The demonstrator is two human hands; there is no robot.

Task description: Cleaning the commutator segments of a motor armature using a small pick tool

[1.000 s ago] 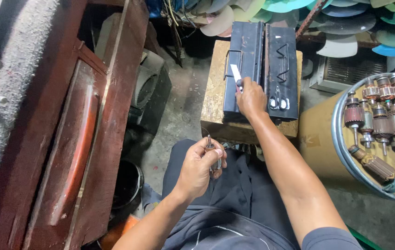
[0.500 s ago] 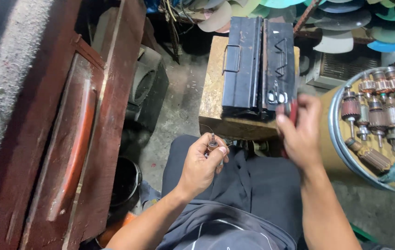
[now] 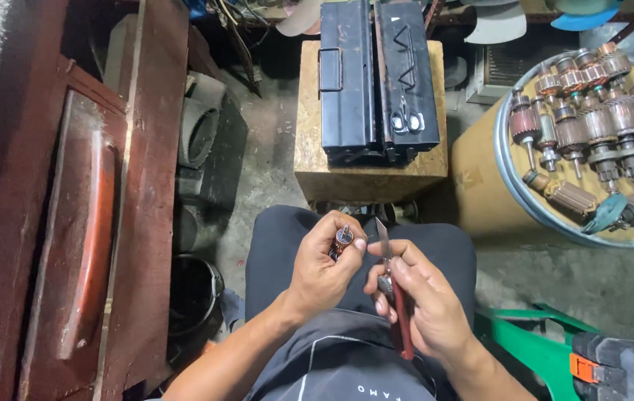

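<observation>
A: From the head view, what do the hands hold?

B: The left hand [image 3: 322,269] pinches a small copper-wound motor part [image 3: 343,238] between thumb and fingertips, fingers narrow around it. The right hand [image 3: 421,303] is wrapped around the red handle of a knife [image 3: 393,297], its blade pointing up and ending just beside that small part. Both are over the person's lap, on the near side of the wooden block [image 3: 365,174].

A: And on that block?

B: A black metal toolbox [image 3: 376,78] lies on top of it, lids shut, with a pair of scissors [image 3: 406,119] resting on its right half.

A: To the right of the block?

B: A round drum [image 3: 484,186] with a blue rim, its top covered with many motor armatures [image 3: 592,126] showing copper windings and steel shafts.

A: The left side?

B: Well left of the block stands a reddish-brown wooden panel [image 3: 101,215], tilted. Between it and the block the concrete floor [image 3: 268,148] shows, with a dark bucket [image 3: 194,293] nearer the person.

A: Anything nearer than the block, on the right?

B: A green plastic piece [image 3: 532,341], and at the corner a black case with an orange latch [image 3: 621,367].
</observation>
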